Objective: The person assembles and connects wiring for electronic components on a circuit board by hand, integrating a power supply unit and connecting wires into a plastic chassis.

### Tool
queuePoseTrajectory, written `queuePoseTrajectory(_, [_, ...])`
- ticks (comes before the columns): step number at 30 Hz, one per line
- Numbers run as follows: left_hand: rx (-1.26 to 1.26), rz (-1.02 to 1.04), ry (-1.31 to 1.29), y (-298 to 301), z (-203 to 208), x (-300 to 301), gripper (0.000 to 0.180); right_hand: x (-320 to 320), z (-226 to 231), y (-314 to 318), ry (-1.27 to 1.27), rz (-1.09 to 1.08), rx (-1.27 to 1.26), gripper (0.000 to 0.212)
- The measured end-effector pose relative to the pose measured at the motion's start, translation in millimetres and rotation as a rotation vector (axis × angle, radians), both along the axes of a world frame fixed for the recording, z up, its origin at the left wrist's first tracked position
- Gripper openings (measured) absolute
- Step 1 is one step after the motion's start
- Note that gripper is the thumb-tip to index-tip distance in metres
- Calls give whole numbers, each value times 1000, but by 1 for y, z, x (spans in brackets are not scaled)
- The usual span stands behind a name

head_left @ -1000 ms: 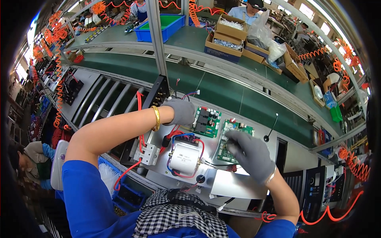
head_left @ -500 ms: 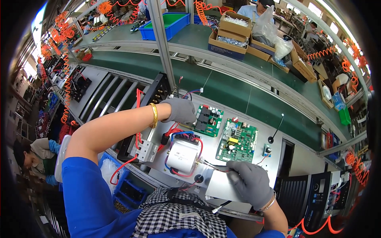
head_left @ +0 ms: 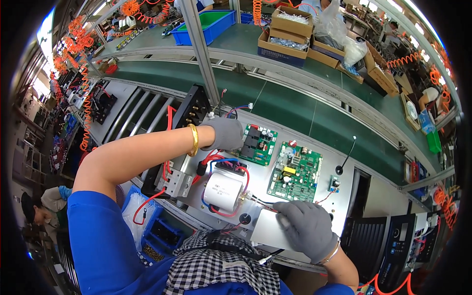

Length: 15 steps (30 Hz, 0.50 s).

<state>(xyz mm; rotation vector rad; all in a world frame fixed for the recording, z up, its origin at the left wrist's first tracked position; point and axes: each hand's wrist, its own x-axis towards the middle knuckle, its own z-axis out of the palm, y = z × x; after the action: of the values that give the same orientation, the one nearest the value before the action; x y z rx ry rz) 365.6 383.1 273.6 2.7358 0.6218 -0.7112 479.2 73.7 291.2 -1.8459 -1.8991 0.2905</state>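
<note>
My left hand (head_left: 226, 133), in a grey glove, is curled at the left edge of a small green circuit board (head_left: 257, 145) with black relays. Its fingertips are hidden, so what they grip does not show. My right hand (head_left: 309, 230), also gloved, is closed over the upper right part of a flat silver metal plate (head_left: 268, 230), thumb on its face. A white cylindrical capacitor (head_left: 222, 191) with red and blue wires lies between my hands. A larger green circuit board (head_left: 296, 173) sits to its right. All rest on a silver base panel (head_left: 339, 216).
A grey breaker (head_left: 177, 184) with red wires stands at the left. Blue bins (head_left: 160, 227) are below it. A black-fronted machine (head_left: 388, 246) stands at the right. A metal post (head_left: 200, 46) rises ahead, beside a shelf with a blue tray (head_left: 216, 29) and cardboard boxes (head_left: 285, 42).
The view has shifted slightly, and the panel with its parts appears a little moved. Both hands keep nearly the same places on the assembly.
</note>
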Motion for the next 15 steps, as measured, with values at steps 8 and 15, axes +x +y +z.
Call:
queuePoseTrajectory(8, [126, -91, 120, -4, -3, 8, 31, 1, 1, 1, 0, 22, -30, 23])
queuePoseTrajectory(15, [165, 31, -10, -14, 5, 8, 34, -2, 3, 2, -5, 7, -37, 19])
